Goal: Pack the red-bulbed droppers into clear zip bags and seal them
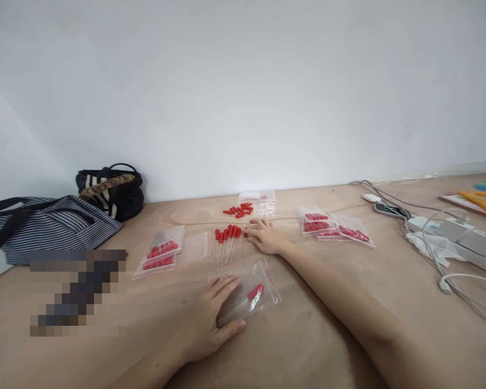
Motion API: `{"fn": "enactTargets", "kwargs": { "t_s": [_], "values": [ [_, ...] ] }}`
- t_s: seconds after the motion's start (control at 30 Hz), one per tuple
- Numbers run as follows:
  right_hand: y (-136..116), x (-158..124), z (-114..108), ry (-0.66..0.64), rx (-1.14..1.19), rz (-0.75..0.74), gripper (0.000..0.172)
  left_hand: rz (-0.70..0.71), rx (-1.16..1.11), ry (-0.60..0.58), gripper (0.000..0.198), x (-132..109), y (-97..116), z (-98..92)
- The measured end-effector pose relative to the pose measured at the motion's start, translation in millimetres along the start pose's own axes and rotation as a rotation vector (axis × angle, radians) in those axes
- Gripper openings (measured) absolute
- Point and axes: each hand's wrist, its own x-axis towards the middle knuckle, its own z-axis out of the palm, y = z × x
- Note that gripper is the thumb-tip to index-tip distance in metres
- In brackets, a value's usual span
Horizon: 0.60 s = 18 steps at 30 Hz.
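My left hand lies with its fingers stretched out over the left end of a clear zip bag, thumb apart along the bag's near edge. Inside that bag is a dropper with a red bulb. Farther off, the fingers of my right hand are bent round the red bulb of a single dropper, whose thin stem points towards me. Just left of it, several red-bulbed droppers lie side by side. Loose red bulbs are heaped behind them, beside a stack of clear glass tubes.
Filled zip bags lie at left and right. An unfilled-looking bag is near the left ones. A striped bag and a black bag stand far left. Cables, a power strip and tissue occupy the right.
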Motion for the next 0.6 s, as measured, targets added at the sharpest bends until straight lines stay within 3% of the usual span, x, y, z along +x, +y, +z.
{"fn": "enactTargets", "kwargs": {
  "t_s": [0.2,0.3,0.5,0.6],
  "values": [
    [19,-1,-13,-0.070,-0.092,-0.193,0.020,0.004,-0.036,-0.059,0.062,6,9,-7.0],
    [27,-6,-21,-0.105,-0.100,-0.250,0.022,0.022,-0.053,-0.085,0.059,13,17,-9.3],
    [27,-12,-23,-0.024,-0.167,-0.302,0.019,0.179,-0.062,-0.067,0.055,31,27,-4.1],
    [30,-26,-33,0.056,-0.154,-0.239,0.017,0.195,-0.054,-0.061,0.055,34,27,-3.3]
  ]
}}
